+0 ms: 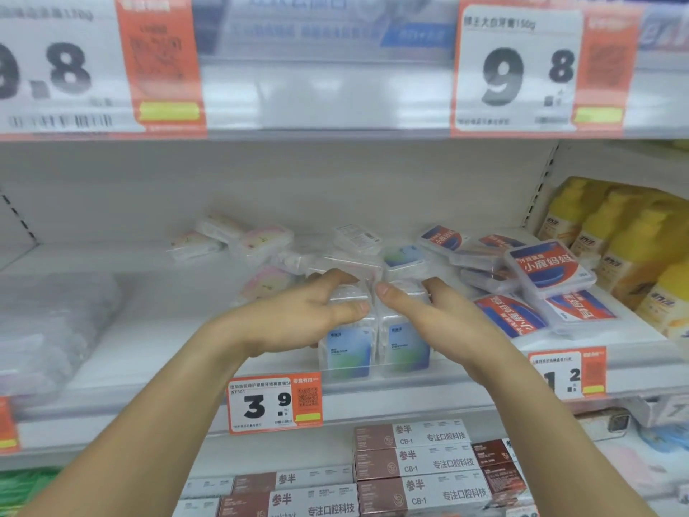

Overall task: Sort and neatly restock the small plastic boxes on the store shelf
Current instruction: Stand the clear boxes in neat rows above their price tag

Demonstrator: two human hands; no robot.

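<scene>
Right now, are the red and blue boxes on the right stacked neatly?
No, the red and blue boxes lie in a jumbled pile, tilted and overlapping at different angles.

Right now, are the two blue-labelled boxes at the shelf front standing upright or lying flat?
Upright. Both blue-labelled boxes stand on edge side by side, labels facing out, with the left hand and right hand gripping their tops.
</scene>
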